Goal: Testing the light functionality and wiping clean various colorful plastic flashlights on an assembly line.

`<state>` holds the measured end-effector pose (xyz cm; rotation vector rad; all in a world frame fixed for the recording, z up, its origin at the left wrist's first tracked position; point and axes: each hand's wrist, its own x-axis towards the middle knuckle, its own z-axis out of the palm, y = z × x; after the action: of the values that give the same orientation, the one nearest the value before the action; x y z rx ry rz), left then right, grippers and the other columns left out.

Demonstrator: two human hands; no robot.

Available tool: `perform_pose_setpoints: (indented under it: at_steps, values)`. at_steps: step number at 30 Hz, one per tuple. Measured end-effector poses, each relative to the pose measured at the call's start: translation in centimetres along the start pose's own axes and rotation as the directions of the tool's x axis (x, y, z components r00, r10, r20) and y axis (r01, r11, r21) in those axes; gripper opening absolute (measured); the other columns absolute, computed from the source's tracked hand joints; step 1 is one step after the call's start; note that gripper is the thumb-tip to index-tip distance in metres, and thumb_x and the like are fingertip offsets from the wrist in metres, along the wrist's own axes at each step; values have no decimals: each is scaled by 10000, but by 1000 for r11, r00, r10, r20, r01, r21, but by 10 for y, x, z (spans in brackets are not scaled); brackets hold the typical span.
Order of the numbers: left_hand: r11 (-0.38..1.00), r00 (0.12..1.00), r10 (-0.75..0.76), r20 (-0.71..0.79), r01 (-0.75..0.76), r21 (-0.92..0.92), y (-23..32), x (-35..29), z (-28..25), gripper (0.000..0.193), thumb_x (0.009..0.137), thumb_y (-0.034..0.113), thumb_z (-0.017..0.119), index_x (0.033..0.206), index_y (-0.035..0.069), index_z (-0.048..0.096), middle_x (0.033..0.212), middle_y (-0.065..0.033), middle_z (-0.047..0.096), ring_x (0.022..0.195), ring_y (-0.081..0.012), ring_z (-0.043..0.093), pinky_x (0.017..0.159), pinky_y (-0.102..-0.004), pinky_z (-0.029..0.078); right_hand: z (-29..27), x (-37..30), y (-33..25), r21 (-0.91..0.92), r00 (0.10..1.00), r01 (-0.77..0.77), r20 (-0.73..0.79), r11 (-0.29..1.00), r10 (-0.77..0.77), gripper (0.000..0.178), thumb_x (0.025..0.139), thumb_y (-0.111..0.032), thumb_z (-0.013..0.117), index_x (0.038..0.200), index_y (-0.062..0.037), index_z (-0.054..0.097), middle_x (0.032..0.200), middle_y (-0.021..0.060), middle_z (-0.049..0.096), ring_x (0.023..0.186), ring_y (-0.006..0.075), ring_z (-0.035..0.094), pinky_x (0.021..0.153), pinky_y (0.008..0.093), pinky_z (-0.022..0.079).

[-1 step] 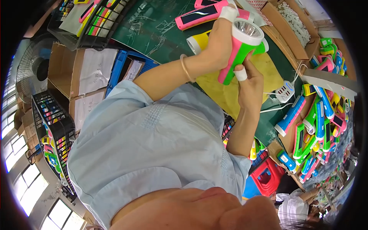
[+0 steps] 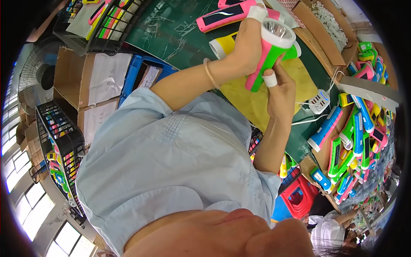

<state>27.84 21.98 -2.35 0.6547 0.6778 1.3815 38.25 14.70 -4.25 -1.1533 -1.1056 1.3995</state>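
A pink and green flashlight (image 2: 268, 58) with a white head and a shiny reflector is held up over a yellow cloth (image 2: 246, 105) on the table. Its lens end points up and away from me. My left hand (image 2: 247, 46), with a bracelet at the wrist and white tape on a finger, grips it from the left. From the right, my right hand (image 2: 281, 91) holds the lower body, its white-taped thumb pressed against the green side. Behind my left hand lie a pink flashlight (image 2: 227, 16) and a yellow one (image 2: 222, 45). Part of another green flashlight (image 2: 292, 52) shows behind the held one.
A white USB charging hub (image 2: 319, 101) with cables sits right of the cloth. Many coloured flashlights (image 2: 346, 141) are piled at the right. A cardboard box (image 2: 327, 32) of small white parts stands at the far right. Black baskets (image 2: 105, 32), a blue crate (image 2: 139, 70) and a fan (image 2: 36, 77) are on the left.
The flashlight, in both hands, has shifted very slightly away from me. Otherwise the scene looks the same.
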Motion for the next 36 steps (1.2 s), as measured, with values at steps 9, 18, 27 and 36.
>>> perform_pose_setpoints:
  at_steps: [9, 18, 27, 36]
  values:
    - [986, 928, -62, 367, -1, 168, 20, 11, -13, 438, 874, 399, 497, 1070, 8, 528, 946, -86, 569, 897, -169, 552, 777, -298, 455, -51, -24, 15, 326, 968, -173, -120, 929, 222, 560, 828, -553, 481, 1065, -46, 478, 848, 63, 545, 707, 146, 534, 509, 253, 437]
    - [-69, 945, 80, 317, -312, 947, 42, 39, -138, 640, 676, 267, 707, 1211, 26, 450, 1072, -182, 514, 1042, -339, 445, 884, -408, 379, -378, -34, -116, -176, 324, 310, -904, 934, -278, 382, 859, -237, 553, 1043, 91, 485, 901, 162, 579, 789, 270, 572, 752, 364, 498]
    - [916, 886, -353, 301, 261, 305, 64, 8, -101, 579, 884, 491, 398, 1137, -28, 450, 835, -120, 555, 474, -99, 498, 352, -190, 364, -145, -20, -126, -665, 532, 216, -534, 715, -657, 492, 889, -247, 399, 1202, 132, 407, 1133, 229, 534, 1056, 301, 530, 888, 415, 431]
    - [740, 104, -588, 802, 471, 481, 33, -44, -55, 573, 915, 504, 299, 1178, 11, 430, 938, -160, 582, 672, -205, 617, 506, -270, 504, 10, -49, -34, -493, 520, 593, -370, 637, -770, 372, 830, -291, 572, 1031, 13, 497, 855, 139, 594, 779, 229, 597, 687, 322, 479]
